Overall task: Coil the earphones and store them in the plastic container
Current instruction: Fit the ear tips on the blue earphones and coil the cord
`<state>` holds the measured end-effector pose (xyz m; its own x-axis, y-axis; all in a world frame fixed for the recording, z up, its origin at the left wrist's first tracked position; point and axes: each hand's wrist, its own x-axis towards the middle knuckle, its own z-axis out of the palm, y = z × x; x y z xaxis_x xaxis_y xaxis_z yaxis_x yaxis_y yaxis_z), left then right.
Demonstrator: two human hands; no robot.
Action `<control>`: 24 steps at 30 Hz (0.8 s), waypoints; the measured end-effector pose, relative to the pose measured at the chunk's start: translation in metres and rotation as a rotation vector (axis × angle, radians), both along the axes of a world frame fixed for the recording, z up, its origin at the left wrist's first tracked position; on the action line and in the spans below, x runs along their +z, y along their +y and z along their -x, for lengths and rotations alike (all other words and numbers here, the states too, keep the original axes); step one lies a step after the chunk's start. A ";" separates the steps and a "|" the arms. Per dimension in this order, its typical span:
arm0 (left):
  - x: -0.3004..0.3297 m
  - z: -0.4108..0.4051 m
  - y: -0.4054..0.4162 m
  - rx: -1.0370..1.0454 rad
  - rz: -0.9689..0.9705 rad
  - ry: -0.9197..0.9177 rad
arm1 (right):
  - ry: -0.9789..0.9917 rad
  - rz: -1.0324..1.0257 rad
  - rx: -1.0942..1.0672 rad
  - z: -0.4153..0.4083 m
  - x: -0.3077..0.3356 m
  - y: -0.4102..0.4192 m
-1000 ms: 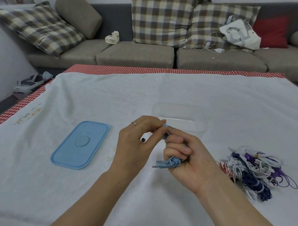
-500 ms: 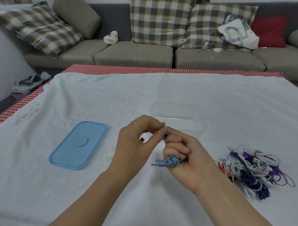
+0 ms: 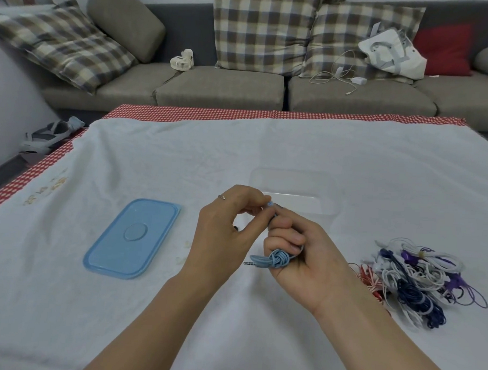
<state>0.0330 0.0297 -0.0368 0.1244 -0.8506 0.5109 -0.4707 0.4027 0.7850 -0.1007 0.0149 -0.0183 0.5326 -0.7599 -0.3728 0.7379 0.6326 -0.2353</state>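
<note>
My right hand (image 3: 304,257) is closed around a coiled light blue earphone cable (image 3: 273,260); the coil and its jack plug stick out at the hand's lower left. My left hand (image 3: 226,234) pinches the blue earbud end (image 3: 269,204) of the same cable at the top of my right fist. Both hands hover above the white cloth, just in front of the clear plastic container (image 3: 293,181), which stands open. Its blue lid (image 3: 133,237) lies flat to the left.
A tangled pile of white, navy, purple and red earphones (image 3: 417,279) lies on the cloth at the right. Behind the table (image 3: 183,143) stands a grey sofa (image 3: 222,86) with checked cushions, a small fan (image 3: 182,59), a white charger cable (image 3: 339,77) and a white bag (image 3: 394,55).
Both hands keep their hold on the blue cable, almost still. The view has shifted slightly; the coil looks the same.
</note>
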 end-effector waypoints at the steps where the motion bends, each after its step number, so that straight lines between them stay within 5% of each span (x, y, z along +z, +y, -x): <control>1: 0.000 0.000 0.000 -0.002 -0.010 0.013 | 0.003 0.000 -0.001 0.000 0.000 -0.001; 13: 0.015 -0.019 -0.023 0.057 -0.296 0.114 | 0.318 0.101 0.001 0.000 0.041 -0.042; 18: -0.004 -0.020 -0.037 0.027 -0.496 -0.089 | 0.755 0.229 -0.042 -0.008 0.065 -0.096; 24: -0.006 -0.020 -0.041 0.035 -0.536 -0.170 | 1.153 0.328 0.240 -0.030 0.036 -0.125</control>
<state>0.0525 -0.0115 -0.0430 0.1113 -0.9935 0.0233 -0.6142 -0.0503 0.7876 -0.0702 -0.1105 0.0181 0.1565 -0.8344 -0.5284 -0.1364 0.5116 -0.8483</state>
